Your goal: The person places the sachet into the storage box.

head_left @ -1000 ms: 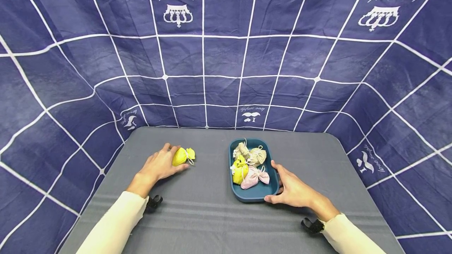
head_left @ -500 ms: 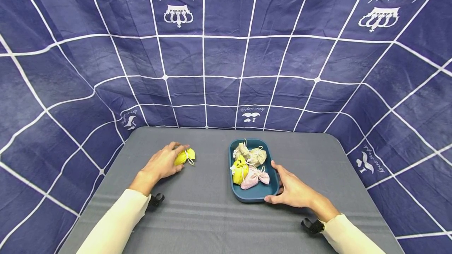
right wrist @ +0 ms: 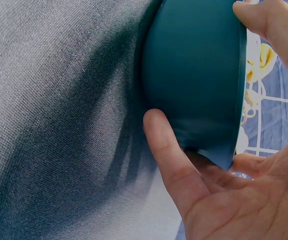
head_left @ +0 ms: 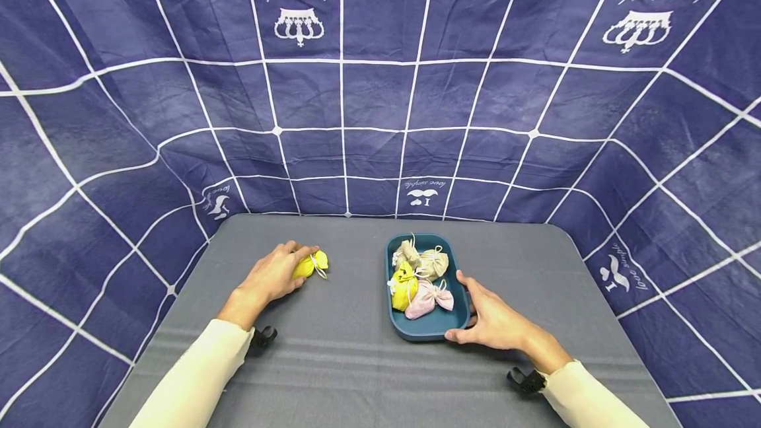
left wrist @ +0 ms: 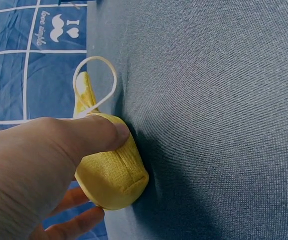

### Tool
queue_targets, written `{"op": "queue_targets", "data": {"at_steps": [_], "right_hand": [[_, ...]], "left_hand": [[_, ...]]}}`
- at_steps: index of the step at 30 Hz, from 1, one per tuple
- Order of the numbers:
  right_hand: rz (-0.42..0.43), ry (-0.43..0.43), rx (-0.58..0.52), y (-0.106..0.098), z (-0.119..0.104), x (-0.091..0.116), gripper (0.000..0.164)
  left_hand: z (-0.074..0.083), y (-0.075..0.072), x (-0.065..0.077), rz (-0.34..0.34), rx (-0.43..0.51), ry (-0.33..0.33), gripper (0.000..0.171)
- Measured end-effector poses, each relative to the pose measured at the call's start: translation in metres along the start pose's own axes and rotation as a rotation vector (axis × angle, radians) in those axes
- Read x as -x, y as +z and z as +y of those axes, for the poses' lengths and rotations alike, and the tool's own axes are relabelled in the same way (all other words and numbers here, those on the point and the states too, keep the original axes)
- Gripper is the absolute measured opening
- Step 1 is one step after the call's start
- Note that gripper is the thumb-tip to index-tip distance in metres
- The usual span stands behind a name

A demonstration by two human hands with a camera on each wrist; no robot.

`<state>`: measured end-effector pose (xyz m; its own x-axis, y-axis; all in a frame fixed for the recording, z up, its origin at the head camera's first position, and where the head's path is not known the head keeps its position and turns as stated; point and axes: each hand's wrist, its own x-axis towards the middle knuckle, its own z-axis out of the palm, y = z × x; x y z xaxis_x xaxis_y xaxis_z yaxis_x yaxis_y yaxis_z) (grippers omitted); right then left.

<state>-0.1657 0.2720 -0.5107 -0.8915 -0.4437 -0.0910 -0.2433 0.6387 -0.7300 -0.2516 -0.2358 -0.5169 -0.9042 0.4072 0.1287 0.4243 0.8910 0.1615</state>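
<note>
My left hand pinches a small yellow drawstring pouch on the left part of the table. The left wrist view shows my thumb pressed on the plump yellow pouch, other fingers behind it, and its white cord looped upward; it lies at the grey cloth. Toward the right, my right hand holds the right side of a dark teal box, thumb and fingers spread along its wall. Inside lie two beige pouches, a yellow pouch and a pink pouch. Some right fingers are partly hidden by the box.
A grey cloth covers the table. Blue curtains with white grid lines rise behind it and on both sides. Black straps with cameras sit at both wrists.
My left fingers have closed in around the yellow pouch, covering more of it, and the thumb has drawn in against it. The right hand and the box have not moved.
</note>
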Motion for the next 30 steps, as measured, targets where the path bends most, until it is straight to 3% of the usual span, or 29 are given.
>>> {"op": "queue_targets", "data": {"at_steps": [18, 30], "right_hand": [[-0.003, -0.007, 0.013, -0.0001, -0.0009, -0.0008, 0.134], [-0.005, -0.004, 0.013, 0.0003, 0.0007, -0.0009, 0.133]], "left_hand": [[0.0001, 0.002, 0.0024, 0.05, 0.035, 0.051, 0.074], [0.0005, 0.0001, 0.004, 0.061, 0.025, 0.036, 0.073]]}}
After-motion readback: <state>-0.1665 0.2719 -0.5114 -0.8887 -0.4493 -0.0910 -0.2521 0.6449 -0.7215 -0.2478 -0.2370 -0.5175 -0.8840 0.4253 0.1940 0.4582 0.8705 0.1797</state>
